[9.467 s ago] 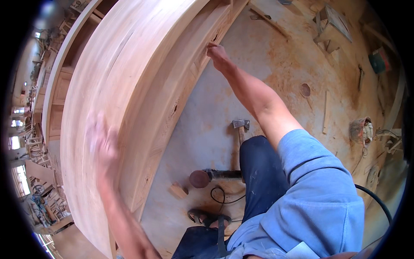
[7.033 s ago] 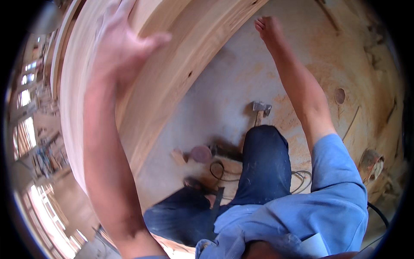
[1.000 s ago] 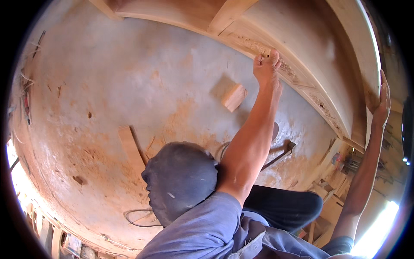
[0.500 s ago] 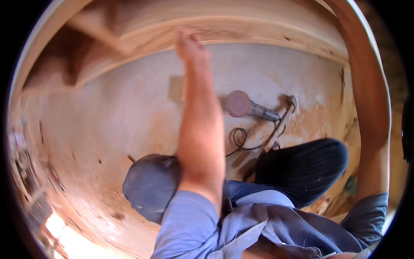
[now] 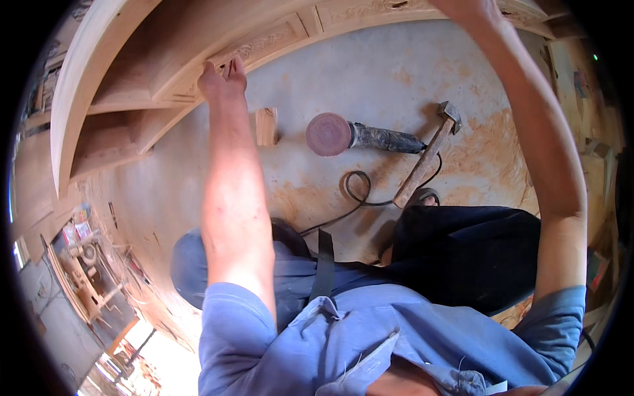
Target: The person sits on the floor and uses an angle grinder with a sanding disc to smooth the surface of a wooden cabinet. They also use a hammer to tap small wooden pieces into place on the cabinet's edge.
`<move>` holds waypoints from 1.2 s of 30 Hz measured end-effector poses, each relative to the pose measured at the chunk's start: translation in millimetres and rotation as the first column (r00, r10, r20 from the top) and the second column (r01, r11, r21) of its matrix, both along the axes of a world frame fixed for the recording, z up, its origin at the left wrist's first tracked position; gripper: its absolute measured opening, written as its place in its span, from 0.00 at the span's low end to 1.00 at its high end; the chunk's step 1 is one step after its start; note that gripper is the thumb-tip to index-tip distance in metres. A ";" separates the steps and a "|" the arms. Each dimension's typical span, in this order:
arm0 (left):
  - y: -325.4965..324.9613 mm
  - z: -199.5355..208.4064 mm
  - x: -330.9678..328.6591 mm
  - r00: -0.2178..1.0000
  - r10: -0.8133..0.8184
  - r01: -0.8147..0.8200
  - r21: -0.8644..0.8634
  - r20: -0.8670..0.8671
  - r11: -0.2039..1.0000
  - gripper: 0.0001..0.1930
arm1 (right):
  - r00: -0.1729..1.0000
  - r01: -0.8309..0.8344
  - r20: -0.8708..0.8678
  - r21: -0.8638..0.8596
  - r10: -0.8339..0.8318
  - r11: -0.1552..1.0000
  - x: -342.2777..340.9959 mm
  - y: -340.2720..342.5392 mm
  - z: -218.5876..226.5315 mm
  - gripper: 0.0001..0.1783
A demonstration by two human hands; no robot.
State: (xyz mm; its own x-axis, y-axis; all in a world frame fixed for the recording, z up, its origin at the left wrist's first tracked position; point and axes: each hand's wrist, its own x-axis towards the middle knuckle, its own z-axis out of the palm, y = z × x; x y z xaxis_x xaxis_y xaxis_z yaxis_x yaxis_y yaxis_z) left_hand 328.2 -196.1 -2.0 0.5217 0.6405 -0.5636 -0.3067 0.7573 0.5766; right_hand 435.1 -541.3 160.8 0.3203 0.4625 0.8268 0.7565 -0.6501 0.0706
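Note:
A pale wooden furniture frame (image 5: pixel 191 33) with carved panels arches across the upper part of the view. At its carved lower rail (image 5: pixel 261 41), my left hand (image 5: pixel 224 80) is closed with bent fingers around the edge. My right hand (image 5: pixel 467 12) reaches up to the same frame farther right, where the top border cuts it off and its fingers are hidden. Below the frame, on the floor, lies an angle grinder (image 5: pixel 386 138) with a round reddish-brown sanding disc (image 5: pixel 329 134). Beside it rests a hammer (image 5: pixel 426 155) with a wooden handle.
A small wood block (image 5: pixel 266 126) lies on the stained concrete floor (image 5: pixel 297 178) near my left forearm. The grinder's black cord (image 5: pixel 350 214) loops toward my knees. Wooden pieces and tools (image 5: pixel 92 270) are piled at the far left.
My left hand has moved left along the rail. My right arm has swung inward, bringing its hand into view at the top. The view has shifted, showing more of the frame's left side.

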 end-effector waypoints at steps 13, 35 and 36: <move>-6.0 -7.3 -13.9 0.993 0.008 -0.011 0.023 0.116 1.000 0.32 | 0.343 -0.444 -0.905 -0.391 -0.251 0.806 -42.4 -39.3 -152.1 0.31; 73.2 84.8 -32.5 0.059 -0.369 0.997 0.069 -0.928 -0.014 0.31 | 0.132 -0.744 -0.922 -0.334 -0.363 0.579 -141.2 1.9 -224.6 0.33; 74.0 103.2 -40.3 -0.083 -0.152 0.971 -0.046 -0.985 -0.233 0.32 | 0.145 -0.712 -0.917 -0.358 -0.372 0.604 -143.0 -0.6 -228.6 0.35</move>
